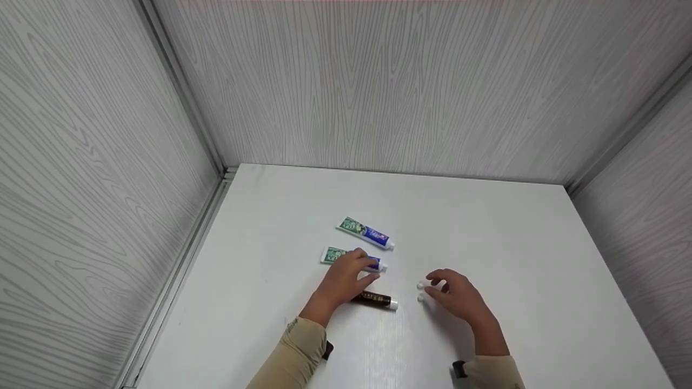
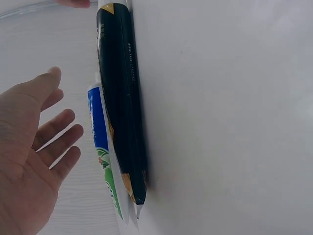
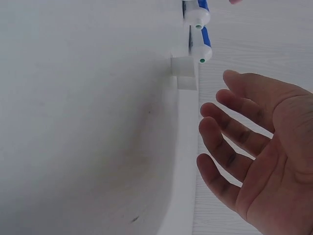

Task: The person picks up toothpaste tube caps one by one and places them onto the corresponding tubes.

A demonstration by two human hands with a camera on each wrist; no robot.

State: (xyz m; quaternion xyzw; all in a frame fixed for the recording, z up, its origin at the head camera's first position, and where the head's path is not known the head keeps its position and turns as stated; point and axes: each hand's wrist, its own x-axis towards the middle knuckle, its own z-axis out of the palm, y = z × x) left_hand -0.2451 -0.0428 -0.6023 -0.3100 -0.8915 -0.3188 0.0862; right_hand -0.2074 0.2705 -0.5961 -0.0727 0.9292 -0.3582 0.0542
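Note:
My left hand [image 1: 341, 278] hovers around the nearer blue-and-green toothpaste tube [image 1: 331, 255]; its fingers are loosely bent and hold nothing in the left wrist view. Just below that hand lies a black tube [image 1: 377, 299] with a white cap, also seen as a dark tube [image 2: 120, 93] in the left wrist view. Farther back is another blue-and-green toothpaste tube [image 1: 365, 233]. My right hand [image 1: 458, 297] is beside two small white caps, a far cap [image 1: 420, 285] and a near cap [image 1: 420, 298]. Its relaxed fingers [image 3: 217, 147] stand apart from both. Bare nozzles [image 3: 198, 25] show on the two blue-and-green tubes.
A white tabletop [image 1: 259, 216] lies under everything. Pale wood-grain panels stand along its back [image 1: 378, 92], its left side [image 1: 81, 189] and its right side [image 1: 649, 189].

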